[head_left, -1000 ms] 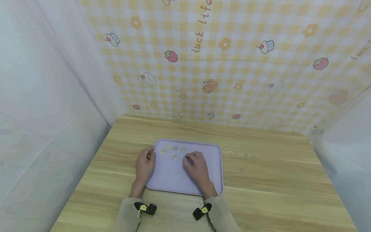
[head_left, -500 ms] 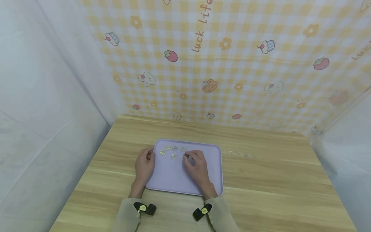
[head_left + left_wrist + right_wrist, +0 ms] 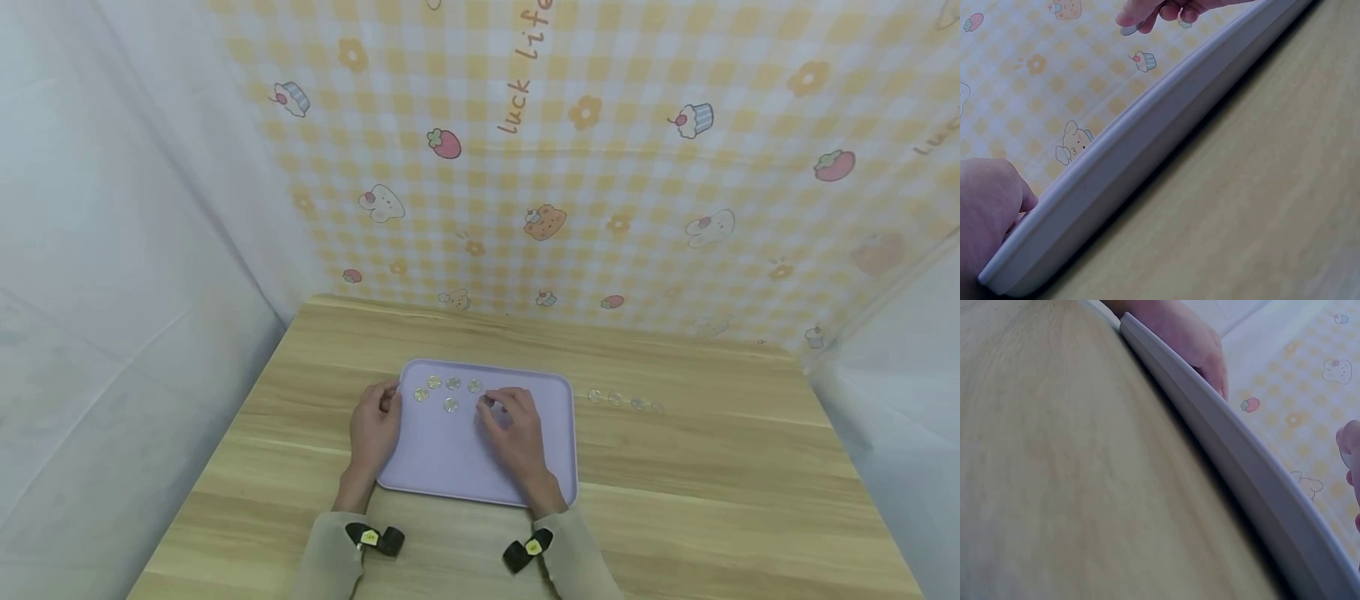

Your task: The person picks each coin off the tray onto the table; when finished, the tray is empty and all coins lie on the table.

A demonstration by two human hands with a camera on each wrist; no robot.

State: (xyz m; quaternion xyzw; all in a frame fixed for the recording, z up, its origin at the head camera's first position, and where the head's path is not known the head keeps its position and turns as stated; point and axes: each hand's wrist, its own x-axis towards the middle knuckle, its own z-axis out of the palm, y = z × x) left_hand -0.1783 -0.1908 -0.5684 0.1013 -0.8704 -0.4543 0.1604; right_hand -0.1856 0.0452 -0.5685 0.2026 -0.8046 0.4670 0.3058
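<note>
A lilac tray lies on the wooden table, its near side wall filling much of the left wrist view. My left hand grips the tray's left edge with curled fingers, its thumb by the rim. Above the right half of the tray, my right hand pinches a coin between thumb and index finger. In the left wrist view this coin shows as a thin silvery disc held over the rim. Several shiny coins lie flat in the tray's upper left part.
To the tray's right, a short row of several clear round pieces lies on the wooden table. A checked cloth hangs behind the table, with white cloth at the left side.
My right hand has shifted slightly to the right, still pinching the coin. The left hand and the coins in the tray have stayed in place.
</note>
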